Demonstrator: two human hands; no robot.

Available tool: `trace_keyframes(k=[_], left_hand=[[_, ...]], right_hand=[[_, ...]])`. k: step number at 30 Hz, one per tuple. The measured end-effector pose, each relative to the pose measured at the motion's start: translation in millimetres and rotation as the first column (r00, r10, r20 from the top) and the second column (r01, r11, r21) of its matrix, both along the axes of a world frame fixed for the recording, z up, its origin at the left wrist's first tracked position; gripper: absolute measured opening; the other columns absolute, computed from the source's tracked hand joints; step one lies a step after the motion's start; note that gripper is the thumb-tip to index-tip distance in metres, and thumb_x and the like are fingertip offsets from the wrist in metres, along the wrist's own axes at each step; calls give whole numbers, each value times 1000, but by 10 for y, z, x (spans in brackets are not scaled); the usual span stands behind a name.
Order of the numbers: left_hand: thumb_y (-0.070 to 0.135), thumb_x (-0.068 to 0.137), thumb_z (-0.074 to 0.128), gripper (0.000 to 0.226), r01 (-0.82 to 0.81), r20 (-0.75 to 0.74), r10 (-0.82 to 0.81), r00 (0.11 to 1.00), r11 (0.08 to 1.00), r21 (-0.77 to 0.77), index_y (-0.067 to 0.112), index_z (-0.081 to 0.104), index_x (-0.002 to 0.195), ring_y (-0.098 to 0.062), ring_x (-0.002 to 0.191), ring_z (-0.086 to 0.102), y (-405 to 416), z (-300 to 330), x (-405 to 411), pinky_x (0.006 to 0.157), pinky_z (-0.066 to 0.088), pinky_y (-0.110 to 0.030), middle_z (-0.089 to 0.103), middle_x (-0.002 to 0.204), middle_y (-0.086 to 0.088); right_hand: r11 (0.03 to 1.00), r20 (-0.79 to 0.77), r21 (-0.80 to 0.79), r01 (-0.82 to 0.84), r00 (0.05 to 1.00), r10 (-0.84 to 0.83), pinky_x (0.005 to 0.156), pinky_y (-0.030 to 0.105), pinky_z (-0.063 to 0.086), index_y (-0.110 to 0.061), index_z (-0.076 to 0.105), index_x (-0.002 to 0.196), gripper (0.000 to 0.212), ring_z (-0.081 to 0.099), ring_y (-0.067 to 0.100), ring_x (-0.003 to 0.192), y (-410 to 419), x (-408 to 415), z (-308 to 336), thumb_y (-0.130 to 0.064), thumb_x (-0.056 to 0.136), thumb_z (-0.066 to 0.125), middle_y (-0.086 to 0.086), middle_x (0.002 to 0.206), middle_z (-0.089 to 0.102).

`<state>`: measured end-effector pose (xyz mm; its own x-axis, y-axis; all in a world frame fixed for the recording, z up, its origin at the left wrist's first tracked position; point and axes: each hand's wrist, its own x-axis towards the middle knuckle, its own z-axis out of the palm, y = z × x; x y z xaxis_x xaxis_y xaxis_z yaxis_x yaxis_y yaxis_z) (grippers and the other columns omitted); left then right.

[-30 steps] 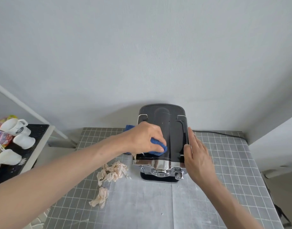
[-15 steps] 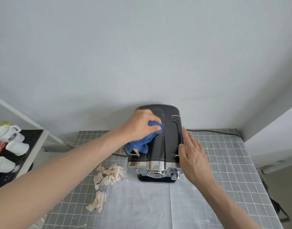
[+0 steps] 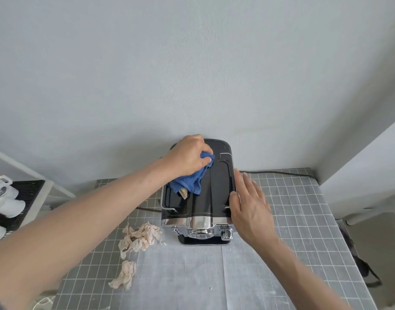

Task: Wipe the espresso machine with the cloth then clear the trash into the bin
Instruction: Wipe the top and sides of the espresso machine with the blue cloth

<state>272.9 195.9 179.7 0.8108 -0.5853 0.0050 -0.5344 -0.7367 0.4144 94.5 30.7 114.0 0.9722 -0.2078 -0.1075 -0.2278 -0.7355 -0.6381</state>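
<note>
Under the left hand (image 3: 188,156), blue cloth (image 3: 191,181) gripped on the espresso machine (image 3: 211,193) top, right hand (image 3: 247,208) flat, fingers spread, against its side

Pretty bright, soft even daylight, no harsh shadows anywhere. The wall (image 3: 192,63) looks flat grey with a mild falloff toward the corners. Glossy top of the machine (image 3: 214,189) throws pale reflections, and its chrome front has small glare spots. Wide-angle bend is obvious at the left and right edges. Forearms at the bottom are a bit soft; centre is sharp enough.
</note>
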Motion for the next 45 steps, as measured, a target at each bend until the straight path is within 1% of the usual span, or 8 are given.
trace_keyframes(k=[9, 13, 17, 20, 25, 32, 38, 45], left_hand=[[26, 88, 78, 19, 235, -248, -233, 940, 972, -22, 24, 82, 106, -4, 87, 63, 255, 117, -998, 81, 50, -18, 64, 97, 10], [28, 91, 75, 18, 236, -177, -242, 954, 970, -52, 25, 82, 107, -5, 83, 60, 266, 46, -951, 81, 50, -23, 61, 96, 7], [25, 92, 72, 20, 69, -4, -70, 998, 996, -64, 23, 80, 111, -17, 89, 60, 112, -18, -415, 86, 51, -38, 61, 98, 0], [28, 95, 69, 23, -9, 38, 10, 999, 999, -31, 25, 78, 116, -13, 95, 56, 10, -47, -97, 90, 50, -42, 60, 105, 5], [27, 94, 71, 21, 32, -11, -33, 999, 998, -59, 25, 80, 113, -9, 93, 56, 54, -80, -252, 89, 50, -40, 62, 102, 7], [34, 90, 75, 15, 287, -176, -291, 940, 957, -48, 35, 81, 104, -5, 95, 52, 110, 0, -827, 90, 42, -23, 63, 96, 16], [31, 89, 77, 16, 84, 3, -85, 996, 988, -127, 23, 72, 102, -15, 96, 56, -179, -123, -438, 87, 45, -38, 66, 95, 7], [25, 91, 75, 16, -34, 122, 56, 991, 984, -175, 12, 67, 93, -21, 89, 54, -342, -243, -293, 77, 44, -36, 57, 93, -1]], right_hand=[[1000, -3, 9, -14, 1000, 14, 123, 55, 28, -44, 5, 164, 69, 17, 27, 159, -15, -22, 57, -51, 96, 9, -4, 173, 20], [1000, 13, -4, -28, 1000, 28, 125, 53, 26, -41, 7, 164, 70, 16, 25, 160, -21, 10, 15, -51, 95, 6, -6, 173, 19], [1000, 28, 21, -21, 999, 20, 127, 51, 23, -42, 7, 164, 68, 14, 22, 160, -8, -6, 45, -51, 97, 10, -4, 173, 21], [1000, 14, 4, -17, 1000, 17, 126, 52, 23, -42, 8, 164, 62, 13, 24, 160, 2, -33, 68, -48, 104, 18, -5, 173, 19], [1000, -3, -13, -22, 1000, 22, 126, 51, 22, -45, 7, 164, 58, 11, 23, 161, 3, -64, 99, -47, 107, 17, -5, 174, 18], [998, 14, -34, -49, 999, 50, 125, 52, 27, -40, 13, 164, 64, 14, 20, 161, -58, -1, -87, -54, 102, 3, -11, 173, 18], [999, 38, -26, -20, 999, 21, 126, 53, 25, -43, 5, 165, 65, 14, 21, 160, -24, -43, 6, -56, 101, 6, -7, 172, 22], [998, 34, -55, -32, 999, 34, 127, 52, 22, -46, 6, 164, 63, 9, 22, 161, -52, -99, 3, -58, 102, 5, -4, 174, 17]])
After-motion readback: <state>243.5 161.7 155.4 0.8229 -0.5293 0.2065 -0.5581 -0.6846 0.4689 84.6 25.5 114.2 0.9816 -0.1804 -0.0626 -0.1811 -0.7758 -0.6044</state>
